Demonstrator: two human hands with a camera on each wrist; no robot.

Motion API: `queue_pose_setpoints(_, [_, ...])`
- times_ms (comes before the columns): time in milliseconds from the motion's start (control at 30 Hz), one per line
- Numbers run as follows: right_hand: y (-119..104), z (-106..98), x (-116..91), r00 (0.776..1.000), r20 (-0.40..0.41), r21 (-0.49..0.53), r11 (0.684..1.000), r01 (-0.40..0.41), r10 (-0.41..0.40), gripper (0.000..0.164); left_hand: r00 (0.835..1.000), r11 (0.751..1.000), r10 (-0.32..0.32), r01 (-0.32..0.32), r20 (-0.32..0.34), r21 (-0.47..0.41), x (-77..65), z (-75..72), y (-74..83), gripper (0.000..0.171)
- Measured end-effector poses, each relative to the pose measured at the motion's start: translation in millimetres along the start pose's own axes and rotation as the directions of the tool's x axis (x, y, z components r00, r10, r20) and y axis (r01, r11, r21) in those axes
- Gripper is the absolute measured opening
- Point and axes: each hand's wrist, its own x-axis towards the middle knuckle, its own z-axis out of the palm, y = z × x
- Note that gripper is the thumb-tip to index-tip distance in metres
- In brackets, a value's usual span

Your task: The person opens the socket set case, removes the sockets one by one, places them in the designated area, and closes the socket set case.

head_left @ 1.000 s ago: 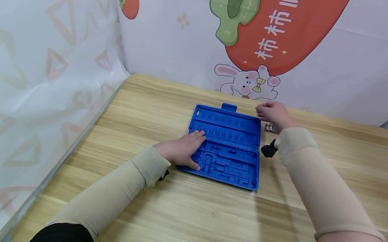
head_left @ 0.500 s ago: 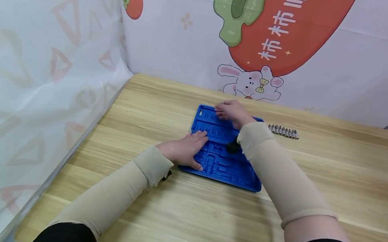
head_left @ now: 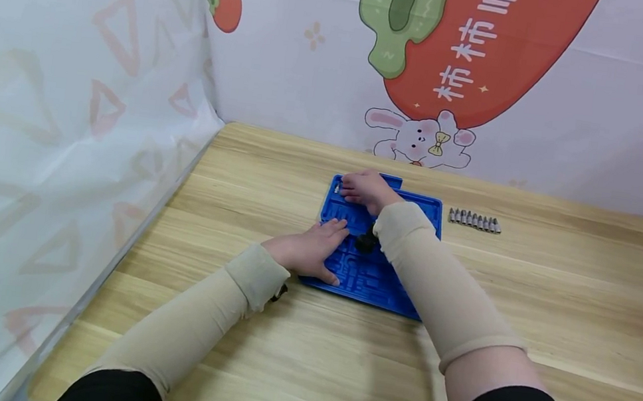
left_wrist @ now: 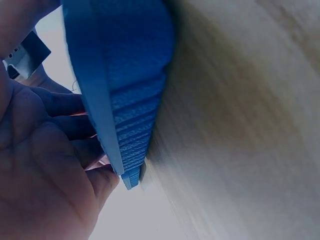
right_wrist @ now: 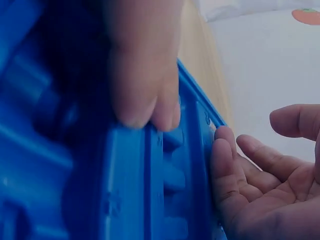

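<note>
A blue plastic tool case [head_left: 357, 278] with moulded recesses lies unfolded on the table. My left hand [head_left: 311, 249] rests on its left side, fingers spread and the thumb on the near part. In the left wrist view that hand [left_wrist: 45, 150] touches the case's rim. My right hand [head_left: 367, 189] is over the lid's far-left corner, beside a small metal socket bit [head_left: 337, 189] in the slots. In the right wrist view, that hand's thumb and index fingertips [right_wrist: 221, 150] pinch low at the lid's slots; the small piece between them is mostly hidden.
Several small metal socket bits [head_left: 475, 221] stand in a row on the wooden table [head_left: 558, 283], right of the case. A printed cloth [head_left: 299, 84] rises behind the table's far edge, and a white cloth [head_left: 124, 136] hangs along the left.
My right hand has moved left from beside the row of socket bits to the far-left corner of the lid, uncovering the row. My left hand stays on the case.
</note>
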Motion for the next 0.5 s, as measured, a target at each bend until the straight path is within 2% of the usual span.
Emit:
queue_pose_setpoints(167, [-2, 2, 3, 0.998, -0.031, 0.096, 0.994, -0.052, 0.055, 0.043, 1.000, 1.000, 0.011, -0.011, 0.000, -0.018, -0.3, -1.4, -1.0, 0.100])
queue_pose_setpoints(367, [0, 2, 9, 0.989, -0.079, 0.241, 0.965, -0.102, 0.125, 0.031, 1.000, 0.999, 0.009, -0.009, 0.002, -0.043, -1.3, -3.3, -1.1, 0.101])
queue_pose_setpoints(500, [5, 1, 11, 0.985, -0.092, 0.269, 0.956, -0.118, 0.148, 0.029, 1.000, 0.999, 0.008, -0.008, 0.005, -0.053, -1.2, -2.5, -0.7, 0.101])
